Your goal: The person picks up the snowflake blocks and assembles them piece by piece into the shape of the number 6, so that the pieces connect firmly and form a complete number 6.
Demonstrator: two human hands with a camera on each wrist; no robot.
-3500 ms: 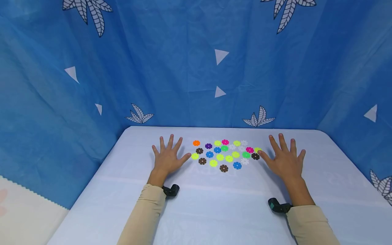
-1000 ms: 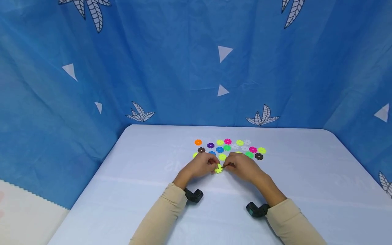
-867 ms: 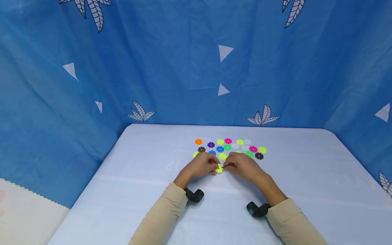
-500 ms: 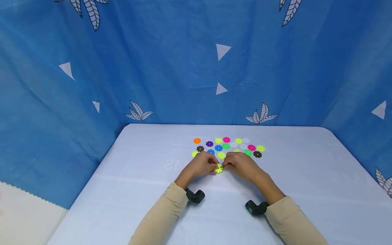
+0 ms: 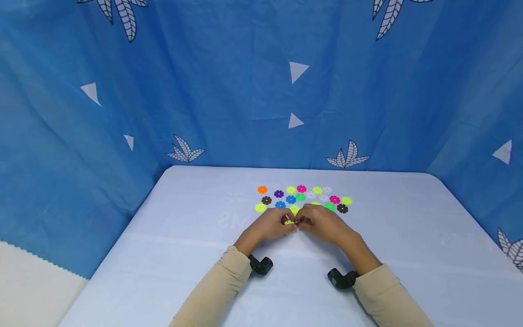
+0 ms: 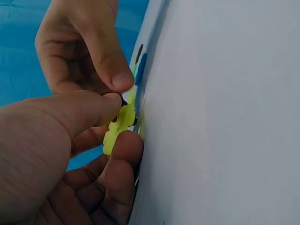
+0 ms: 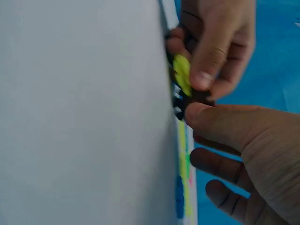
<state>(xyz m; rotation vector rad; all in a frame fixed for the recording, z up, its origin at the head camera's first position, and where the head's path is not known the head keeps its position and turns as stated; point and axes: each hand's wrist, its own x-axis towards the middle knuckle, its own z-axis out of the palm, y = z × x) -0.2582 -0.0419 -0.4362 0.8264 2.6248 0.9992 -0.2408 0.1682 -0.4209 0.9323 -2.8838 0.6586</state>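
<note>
Between thumb and fingers my left hand (image 5: 267,225) pinches a yellow snowflake building disc (image 6: 119,126), with notches round its edge. My right hand (image 5: 324,222) pinches a dark brown snowflake disc (image 7: 201,97) by its edge. The two discs meet edge to edge, the brown one crossing the yellow one in the right wrist view; I cannot tell whether their slots are joined. Both hands are close together over the near side of the spread of discs, fingertips almost touching. The fingers cover much of both held discs.
Several loose discs lie flat just beyond the hands, among them an orange disc (image 5: 262,190), a purple disc (image 5: 278,194), a pink disc (image 5: 301,188) and a black-brown disc (image 5: 342,208). A white cloth covers the table (image 5: 163,254); a blue curtain (image 5: 245,81) hangs behind.
At first both hands lay spread beside the discs; they came together and each took hold of a disc. Within the last half second the yellow disc has tilted and shows more edge-on.
</note>
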